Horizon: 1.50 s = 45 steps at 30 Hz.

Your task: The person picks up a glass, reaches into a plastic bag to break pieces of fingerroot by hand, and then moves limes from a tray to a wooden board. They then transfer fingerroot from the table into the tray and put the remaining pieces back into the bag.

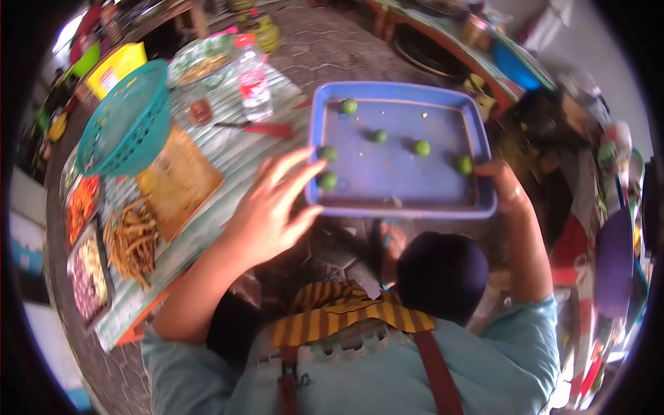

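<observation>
A blue rectangular plastic tray point(401, 207) is held up in front of me, over the floor beside the table. Several small green limes point(421, 147) lie scattered in it, along with a few tiny scraps. My right hand point(508, 187) grips the tray's right rim, its thumb over the edge close to one lime point(465, 164). At the left rim is my left hand point(277, 200), fingers stretched and apart, fingertips overlapping the edge near two more limes point(327, 181).
On the striped table point(207, 232) to the left are a teal basket point(128, 124), a wooden cutting board point(180, 181), a red-handled knife point(266, 129), a water bottle point(253, 83), brown finger-like roots point(130, 238) and a container of shallots and garlic point(88, 277). A purple basin point(614, 263) stands at right.
</observation>
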Motion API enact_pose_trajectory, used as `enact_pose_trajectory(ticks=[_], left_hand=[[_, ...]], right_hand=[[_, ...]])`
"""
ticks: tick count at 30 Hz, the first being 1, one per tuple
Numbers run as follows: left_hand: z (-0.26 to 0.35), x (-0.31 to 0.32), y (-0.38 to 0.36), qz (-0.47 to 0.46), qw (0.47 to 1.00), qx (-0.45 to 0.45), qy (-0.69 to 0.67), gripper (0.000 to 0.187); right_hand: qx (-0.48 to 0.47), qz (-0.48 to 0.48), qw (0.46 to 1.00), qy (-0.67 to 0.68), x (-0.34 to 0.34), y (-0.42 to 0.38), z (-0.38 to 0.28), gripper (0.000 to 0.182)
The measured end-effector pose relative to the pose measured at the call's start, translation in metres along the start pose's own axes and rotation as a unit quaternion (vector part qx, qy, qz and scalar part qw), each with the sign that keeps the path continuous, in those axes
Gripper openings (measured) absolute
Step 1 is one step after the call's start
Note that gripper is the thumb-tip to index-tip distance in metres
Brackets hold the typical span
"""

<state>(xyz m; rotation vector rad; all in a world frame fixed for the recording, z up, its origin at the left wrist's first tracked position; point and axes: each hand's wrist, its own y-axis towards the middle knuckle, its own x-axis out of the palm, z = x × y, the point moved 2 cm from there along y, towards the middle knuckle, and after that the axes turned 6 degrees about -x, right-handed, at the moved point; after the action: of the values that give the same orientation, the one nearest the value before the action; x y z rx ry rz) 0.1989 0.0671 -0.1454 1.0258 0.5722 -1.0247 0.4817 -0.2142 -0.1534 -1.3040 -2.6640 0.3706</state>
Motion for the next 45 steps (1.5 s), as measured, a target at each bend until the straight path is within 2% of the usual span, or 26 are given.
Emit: enact_pose_trajectory(ticks=[1,3,4,6,7,9,11,14,18,22,24,25,27,31,34,36,37,39,43,44,45], left_hand=[[0.002,-0.004,0.005,-0.031,0.999,-0.039,-0.005,0.074],[-0.006,-0.009,0.001,-0.018,0.997,-0.059,0.05,0.087],[-0.012,-0.015,-0.006,-0.012,0.996,-0.074,0.057,0.087],[-0.025,-0.025,-0.02,-0.112,0.976,-0.142,0.121,0.091],[-0.034,-0.031,-0.028,-0.104,0.973,-0.158,0.129,0.091],[-0.062,-0.034,-0.044,-0.165,0.953,-0.231,0.105,0.088],[-0.083,-0.039,-0.059,-0.152,0.95,-0.253,0.105,0.083],[-0.11,-0.037,-0.075,-0.088,0.968,-0.218,0.082,0.071],[-0.128,-0.021,-0.085,-0.13,0.947,-0.233,0.178,0.064],[-0.141,-0.016,-0.081,-0.12,0.954,-0.219,0.166,0.056],[-0.141,-0.015,-0.075,-0.12,0.949,-0.216,0.195,0.042],[-0.146,-0.012,-0.074,-0.119,0.948,-0.221,0.197,0.042],[-0.154,-0.003,-0.071,-0.13,0.933,-0.175,0.286,0.031],[-0.16,-0.003,-0.065,-0.132,0.936,-0.167,0.279,0.028],[-0.153,-0.013,-0.058,-0.171,0.945,-0.195,0.197,0.037],[-0.15,-0.013,-0.055,-0.182,0.957,-0.108,0.198,0.049],[-0.151,-0.012,-0.053,-0.182,0.957,-0.11,0.198,0.049],[-0.148,-0.009,-0.051,-0.199,0.962,-0.06,0.175,0.056],[-0.143,-0.006,-0.052,-0.184,0.974,-0.053,0.125,0.052],[-0.137,-0.007,-0.052,-0.196,0.972,-0.075,0.109,0.043],[-0.136,-0.004,-0.054,-0.195,0.971,-0.079,0.111,0.043]], right_hand=[[0.013,-0.014,1.0,0.008,0.019,-0.005,-0.001,0.03],[0.027,-0.066,0.997,-0.005,0.05,-0.012,-0.006,0.031],[0.025,-0.083,0.996,-0.029,0.067,-0.017,-0.01,0.03],[0.023,-0.113,0.992,-0.044,0.097,-0.019,-0.011,0.03],[0.021,-0.132,0.99,-0.047,0.112,-0.018,-0.009,0.03],[0.023,-0.145,0.989,-0.026,0.137,-0.014,-0.007,0.03],[0.025,-0.168,0.985,-0.019,0.153,-0.003,0.001,0.032],[0.069,-0.201,0.977,0.024,0.174,0.005,0.013,0.035],[0.069,-0.196,0.978,0.018,0.195,0.001,0.023,0.035],[0.071,-0.205,0.976,0.02,0.198,0.003,0.025,0.036],[0.067,-0.212,0.975,0.025,0.2,0.004,0.026,0.037],[0.063,-0.217,0.974,0.026,0.202,0.003,0.026,0.038],[0.066,-0.222,0.973,0.02,0.209,0.0,0.024,0.039],[0.068,-0.206,0.976,0.013,0.209,0.0,0.025,0.038],[0.084,-0.205,0.975,0.026,0.208,0.001,0.028,0.038],[0.077,-0.204,0.976,0.014,0.207,0.001,0.029,0.039],[0.078,-0.206,0.975,0.013,0.208,0.0,0.028,0.039],[0.076,-0.207,0.975,0.006,0.21,-0.001,0.026,0.041],[0.084,-0.218,0.972,0.018,0.208,0.004,0.029,0.042],[0.08,-0.216,0.973,0.013,0.208,0.003,0.027,0.043],[0.074,-0.214,0.974,0.009,0.207,0.003,0.025,0.044]])
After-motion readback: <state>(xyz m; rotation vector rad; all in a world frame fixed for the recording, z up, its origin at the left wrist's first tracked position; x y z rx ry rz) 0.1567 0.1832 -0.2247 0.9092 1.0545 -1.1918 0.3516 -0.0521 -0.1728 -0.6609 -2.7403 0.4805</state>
